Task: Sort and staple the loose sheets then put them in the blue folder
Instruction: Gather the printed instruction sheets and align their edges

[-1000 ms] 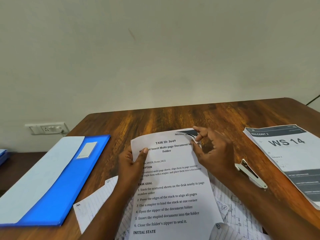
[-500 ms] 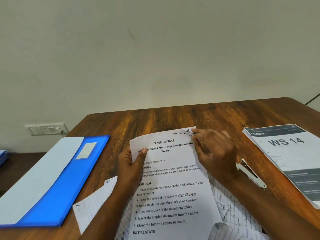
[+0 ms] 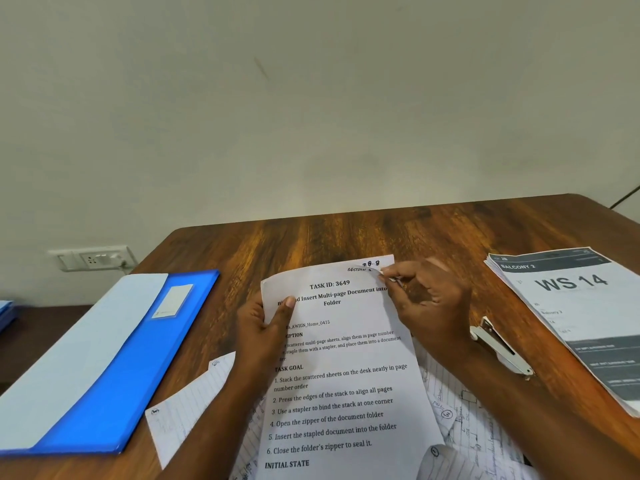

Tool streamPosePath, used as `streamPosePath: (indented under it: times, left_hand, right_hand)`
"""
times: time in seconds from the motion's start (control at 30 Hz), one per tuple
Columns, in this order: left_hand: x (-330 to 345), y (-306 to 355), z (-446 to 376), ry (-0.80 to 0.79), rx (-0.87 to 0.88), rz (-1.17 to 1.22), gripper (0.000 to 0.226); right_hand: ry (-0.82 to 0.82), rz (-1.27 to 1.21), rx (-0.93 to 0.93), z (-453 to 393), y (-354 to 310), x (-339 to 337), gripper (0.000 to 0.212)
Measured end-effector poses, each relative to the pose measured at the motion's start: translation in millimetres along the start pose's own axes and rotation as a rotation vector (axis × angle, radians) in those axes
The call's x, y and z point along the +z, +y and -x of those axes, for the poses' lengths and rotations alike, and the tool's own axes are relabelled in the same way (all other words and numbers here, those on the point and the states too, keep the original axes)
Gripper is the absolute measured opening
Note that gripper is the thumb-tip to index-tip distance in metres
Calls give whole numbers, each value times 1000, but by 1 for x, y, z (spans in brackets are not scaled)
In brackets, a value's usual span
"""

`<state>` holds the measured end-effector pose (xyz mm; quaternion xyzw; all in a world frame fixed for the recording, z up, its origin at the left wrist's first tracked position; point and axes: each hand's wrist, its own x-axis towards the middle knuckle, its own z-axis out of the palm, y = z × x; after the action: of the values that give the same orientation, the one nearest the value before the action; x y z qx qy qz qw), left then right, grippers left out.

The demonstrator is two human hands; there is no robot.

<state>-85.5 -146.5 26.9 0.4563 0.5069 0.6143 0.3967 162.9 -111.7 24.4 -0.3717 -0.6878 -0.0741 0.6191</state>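
Both hands pinch the printed sheet (image 3: 341, 368): left hand (image 3: 265, 336) at its left edge, right hand (image 3: 427, 306) at its far right corner. The sheet's long axis runs away from the person. The stapler (image 3: 500, 348) lies on the counter (image 3: 311, 240) just right of the sheet, nearer the right hand; the blue folder (image 3: 114, 362) lies well left.

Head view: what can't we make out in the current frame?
- Printed task sheet: bottom cut off by the frame edge; left thumb covers title words.
- Handwritten sheets: mostly buried under the printed sheet; writing too small.
- Sheet behind the top corner: only its handwritten heading shows, right hand covers the rest.
- Stapler: right wrist hides its near side.
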Motion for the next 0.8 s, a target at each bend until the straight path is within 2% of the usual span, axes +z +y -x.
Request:
streamPosePath:
  times: [0.3, 0.5, 0.6, 0.67, 0.73, 0.8]
  left_hand:
    - [-1, -4, -2, 9, 10, 9, 11]
    - [-3, -9, -5, 33, -4, 12, 11]
    - [-3, -9, -6, 34, -6, 2, 11]
    - [-2, -10, -6, 35, 3, -8, 11]
    - [-2, -10, -6, 40, -7, -5, 11]
    - [-2, -11, -6, 38, -13, -4, 13]
  right_hand:
    - [17, -39, -10, 0, 3, -2, 12]
    - [-150, -125, -92, 1, 2, 7, 23]
    - [-276, -296, -7, 4, 0, 8, 20]
    - [-289, -334, 68, 4, -2, 9, 17]
    - [-230, -348, 270, 4, -1, 12, 19]
    - [-186, -350, 502, 5, 3, 14, 37]
